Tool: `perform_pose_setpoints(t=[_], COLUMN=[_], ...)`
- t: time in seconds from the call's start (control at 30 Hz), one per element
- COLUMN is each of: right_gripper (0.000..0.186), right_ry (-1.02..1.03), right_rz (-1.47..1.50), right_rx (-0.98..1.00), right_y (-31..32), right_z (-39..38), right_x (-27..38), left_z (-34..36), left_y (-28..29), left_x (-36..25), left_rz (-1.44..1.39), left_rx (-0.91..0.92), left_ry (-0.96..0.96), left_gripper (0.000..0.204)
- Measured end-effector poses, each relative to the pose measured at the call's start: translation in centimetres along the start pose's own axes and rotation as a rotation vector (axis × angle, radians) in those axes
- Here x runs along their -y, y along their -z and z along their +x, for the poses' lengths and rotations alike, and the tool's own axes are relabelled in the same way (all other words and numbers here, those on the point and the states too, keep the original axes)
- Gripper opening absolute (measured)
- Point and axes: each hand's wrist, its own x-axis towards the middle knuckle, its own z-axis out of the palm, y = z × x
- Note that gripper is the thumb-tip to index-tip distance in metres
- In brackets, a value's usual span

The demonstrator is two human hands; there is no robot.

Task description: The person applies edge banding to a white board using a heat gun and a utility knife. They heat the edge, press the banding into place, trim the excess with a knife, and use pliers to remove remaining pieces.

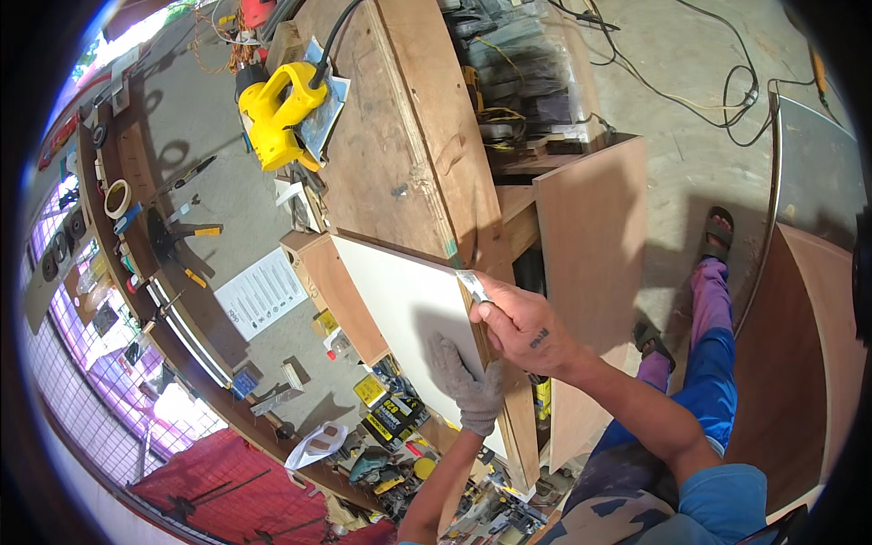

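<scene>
A white-faced board (386, 282) lies on the wooden workbench (372, 163), its long edge along the bench's side. My left hand (470, 386), in a grey work glove, rests on the white face with fingers stretched out and the thumb near the edge. My bare right hand (527, 329) is closed around a small silvery hand tool (472, 285) with a flat, blade-like end. That end meets the board's edge at its far right corner. My fingers cover the rest of the tool, so its exact kind does not show.
A yellow heat-gun-shaped power tool (280, 113) sits on the bench's far end, its cord trailing. Plywood panels (590, 291) lean at the bench's right side. A wall shelf with pliers (173, 236) runs along the left. Cluttered tools and boxes (395, 413) lie below the board.
</scene>
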Motion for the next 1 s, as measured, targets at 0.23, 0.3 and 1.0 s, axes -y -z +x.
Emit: perform_pose_setpoints(t=[0.23, 0.3, 1.0], right_gripper=[0.042, 0.042, 0.042], right_ry=[0.004, 0.004, 0.068], right_rz=[0.002, 0.007, -0.148], right_rx=[-0.007, -0.006, 0.001], right_y=[-0.4, -0.3, 0.4], right_z=[-0.3, -0.3, 0.6], right_x=[-0.2, -0.1, 2.1], left_z=[-0.6, -0.5, -0.6], left_y=[0.4, 0.2, -0.6], left_x=[0.3, 0.2, 0.9], left_rz=[0.001, -0.007, -0.026], left_rx=[0.005, 0.007, 0.002], left_ry=[0.005, 0.009, -0.019], left_gripper=[0.085, 0.085, 0.082])
